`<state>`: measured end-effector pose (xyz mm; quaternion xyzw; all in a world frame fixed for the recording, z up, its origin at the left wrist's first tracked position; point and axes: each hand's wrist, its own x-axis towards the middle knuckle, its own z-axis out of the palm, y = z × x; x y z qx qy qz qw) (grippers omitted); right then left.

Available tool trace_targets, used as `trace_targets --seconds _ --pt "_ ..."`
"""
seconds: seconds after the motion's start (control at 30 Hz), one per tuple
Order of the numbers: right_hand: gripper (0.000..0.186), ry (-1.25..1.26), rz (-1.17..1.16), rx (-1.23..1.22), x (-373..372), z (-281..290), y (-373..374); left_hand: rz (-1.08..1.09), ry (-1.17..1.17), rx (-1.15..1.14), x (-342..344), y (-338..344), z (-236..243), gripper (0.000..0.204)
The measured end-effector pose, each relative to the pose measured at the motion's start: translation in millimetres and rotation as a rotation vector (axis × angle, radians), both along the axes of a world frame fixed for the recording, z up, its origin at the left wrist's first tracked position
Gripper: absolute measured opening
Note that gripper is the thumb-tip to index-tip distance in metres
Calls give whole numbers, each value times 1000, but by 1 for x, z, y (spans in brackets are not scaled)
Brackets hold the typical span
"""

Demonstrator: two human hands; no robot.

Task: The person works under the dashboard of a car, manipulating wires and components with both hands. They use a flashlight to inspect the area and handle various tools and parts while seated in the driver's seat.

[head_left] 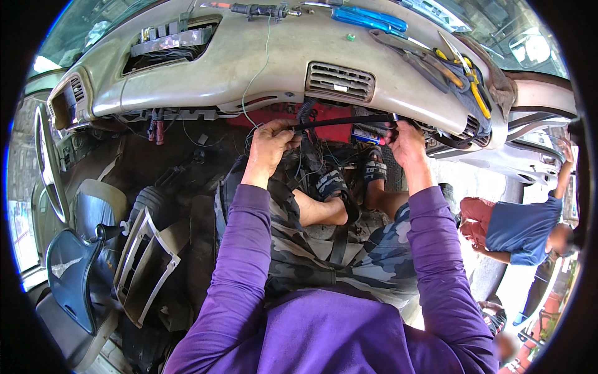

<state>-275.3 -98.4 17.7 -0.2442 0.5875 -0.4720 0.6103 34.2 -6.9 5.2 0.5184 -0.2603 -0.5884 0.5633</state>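
A narrow black strip (pixel 346 121), like tape, is stretched level below the dashboard edge. My left hand (pixel 271 147) pinches its left end between thumb and fingers. My right hand (pixel 408 144), fingers curled, grips the other end; whether a roll is tucked inside it cannot be made out. Close to my left hand, a thin pale green wire (pixel 266 57) runs down from the dashboard top. Loose wires (pixel 314 156) and a black corrugated sleeve (pixel 305 112) hang between my hands. Beside my right hand lies a small blue and red package (pixel 369 137).
Above is the beige dashboard (pixel 261 75) with an air vent (pixel 340 81). On it lie blue-handled tools (pixel 367 20), yellow-handled pliers (pixel 478 96) and a black tool (pixel 258 10). A removed trim frame (pixel 124 262) leans at left. Outside at right, a person (pixel 523 227) stands.
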Motion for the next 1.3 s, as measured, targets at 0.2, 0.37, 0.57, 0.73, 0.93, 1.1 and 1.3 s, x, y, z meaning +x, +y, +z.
trace_targets --seconds 0.2,0.37,0.57,0.73,0.93,1.1,1.3 --pt "13 2 6 24 11 2 4 -86 -115 -1 0 1 2 22" --pt "14 32 10 19 14 2 5 -39 8 -2 -5 1 7 22" --pt "17 43 55 -6 21 -1 6 -108 -99 4 0 0 1 23" --pt "20 45 84 -25 28 -2 9 -49 -10 -8 -4 0 3 21" --pt "17 30 111 -55 37 6 13 -105 -89 1 -3 -1 -1 19" --pt "12 39 115 -67 48 11 17 -81 -56 -24 -7 0 1 17" --pt "9 42 160 -104 49 8 16 -76 -50 13 -7 0 6 17"
